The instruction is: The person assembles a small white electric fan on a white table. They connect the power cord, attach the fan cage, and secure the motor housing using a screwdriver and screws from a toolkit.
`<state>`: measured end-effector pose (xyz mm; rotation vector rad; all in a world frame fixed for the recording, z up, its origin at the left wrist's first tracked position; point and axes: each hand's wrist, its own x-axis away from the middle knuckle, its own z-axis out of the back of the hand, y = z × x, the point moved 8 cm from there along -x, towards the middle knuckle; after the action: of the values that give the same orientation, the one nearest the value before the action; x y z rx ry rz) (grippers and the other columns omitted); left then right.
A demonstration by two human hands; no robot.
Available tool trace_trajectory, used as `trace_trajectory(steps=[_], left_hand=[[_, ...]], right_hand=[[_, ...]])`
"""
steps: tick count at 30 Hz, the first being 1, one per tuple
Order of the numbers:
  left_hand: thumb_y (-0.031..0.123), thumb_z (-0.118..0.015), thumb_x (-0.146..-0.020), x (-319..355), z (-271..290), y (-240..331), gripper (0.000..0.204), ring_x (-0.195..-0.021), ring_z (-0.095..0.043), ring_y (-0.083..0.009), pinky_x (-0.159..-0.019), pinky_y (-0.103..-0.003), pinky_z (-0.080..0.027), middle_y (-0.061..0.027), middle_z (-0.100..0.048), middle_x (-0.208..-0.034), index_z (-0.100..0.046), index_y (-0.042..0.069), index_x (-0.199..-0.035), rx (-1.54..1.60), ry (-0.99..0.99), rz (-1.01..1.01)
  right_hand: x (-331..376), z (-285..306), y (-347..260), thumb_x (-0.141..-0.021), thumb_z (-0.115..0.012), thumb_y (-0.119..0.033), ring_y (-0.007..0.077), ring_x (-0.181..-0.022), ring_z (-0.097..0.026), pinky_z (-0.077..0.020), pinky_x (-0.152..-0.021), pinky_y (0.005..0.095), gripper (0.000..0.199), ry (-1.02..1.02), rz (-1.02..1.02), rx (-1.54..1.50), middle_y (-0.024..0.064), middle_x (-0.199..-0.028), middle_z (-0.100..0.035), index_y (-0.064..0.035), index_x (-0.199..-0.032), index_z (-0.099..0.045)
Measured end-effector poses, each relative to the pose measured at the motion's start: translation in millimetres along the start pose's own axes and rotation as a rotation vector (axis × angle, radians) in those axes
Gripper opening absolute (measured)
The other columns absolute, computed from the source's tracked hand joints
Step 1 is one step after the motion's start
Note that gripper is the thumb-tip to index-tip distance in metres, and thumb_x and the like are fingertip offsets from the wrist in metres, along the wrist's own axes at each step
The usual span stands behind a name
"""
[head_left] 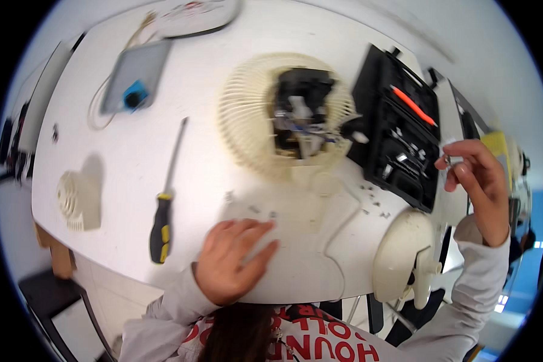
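My left hand [235, 259] rests low over the white table [211, 163], palm down with fingers apart. By its fingertips lie a few small metal pieces [254, 209], too blurred to name. Raised at the right beside the toolbox, my right hand [481, 190] pinches a small shiny metal piece [448, 160] between thumb and fingers. Ahead of me a cream fan grille [242, 120] lies flat, with a dark opened motor part and loose wires [304, 114] on top. A screwdriver [162, 223] with a black and yellow handle is left of my left hand.
An open black toolbox [398, 175] holds metal bits and an orange pen-like tool [413, 105]. Several screws [374, 202] lie below it. Cream fan blades [404, 256] sit at the right edge. A cream vented cover [78, 202] and a grey tray [157, 63] stand left.
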<state>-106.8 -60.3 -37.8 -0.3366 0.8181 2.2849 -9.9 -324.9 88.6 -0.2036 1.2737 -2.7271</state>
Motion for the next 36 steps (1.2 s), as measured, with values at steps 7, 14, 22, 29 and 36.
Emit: trace_trajectory(steps=[7,14,22,29,36], left_hand=[[0.027,-0.072,-0.073,42,-29,5,0.051,-0.128,-0.046,-0.0269,-0.1,-0.054,-0.039,-0.0092,-0.049,-0.138,-0.059,0.015,-0.12,0.146,-0.217,-0.033],[0.041,-0.07,-0.074,61,-17,-24,0.061,-0.137,-0.038,-0.0237,-0.109,-0.051,-0.03,-0.0081,-0.044,-0.145,-0.056,0.013,-0.126,0.199,-0.307,0.033],[0.03,-0.065,-0.081,80,-14,-40,0.043,-0.132,-0.045,-0.0212,-0.11,-0.039,-0.03,-0.0076,-0.052,-0.139,-0.062,0.008,-0.118,0.238,-0.233,0.107],[0.014,-0.055,-0.088,80,-4,-50,0.026,-0.125,-0.052,-0.0169,-0.11,-0.037,-0.028,-0.0054,-0.061,-0.129,-0.067,0.009,-0.11,0.173,-0.131,0.172],[0.018,-0.05,-0.093,78,-4,-52,0.024,-0.131,-0.046,-0.0132,-0.113,-0.034,-0.026,-0.0006,-0.057,-0.134,-0.066,0.012,-0.11,0.148,-0.23,0.162]], right_hand=[[-40,-96,-123,-0.083,-0.059,0.002,0.0112,-0.079,-0.06,-0.043,-0.072,0.0232,0.023,-0.07,0.462,0.474,0.0074,-0.096,-0.066,-0.0019,-0.106,-0.06],[-81,-175,-123,-0.071,-0.071,0.003,0.0229,-0.072,-0.057,-0.0461,-0.065,0.0318,0.025,-0.114,0.571,0.905,0.007,-0.082,-0.062,-0.0049,-0.093,-0.063],[-80,-189,-109,-0.061,-0.076,-0.001,0.0223,-0.073,-0.052,-0.0424,-0.063,0.0355,0.031,0.033,0.587,1.232,0.0042,-0.09,-0.055,-0.0078,-0.09,-0.066],[-78,-199,-98,-0.064,-0.078,-0.003,0.019,-0.072,-0.048,-0.0393,-0.066,0.0336,0.029,0.17,0.497,1.371,0.0033,-0.091,-0.053,-0.0107,-0.09,-0.069],[-70,-193,-79,-0.066,-0.079,-0.004,0.0184,-0.073,-0.047,-0.0393,-0.065,0.0312,0.031,0.305,0.517,1.31,0.0017,-0.089,-0.054,-0.0123,-0.095,-0.072]])
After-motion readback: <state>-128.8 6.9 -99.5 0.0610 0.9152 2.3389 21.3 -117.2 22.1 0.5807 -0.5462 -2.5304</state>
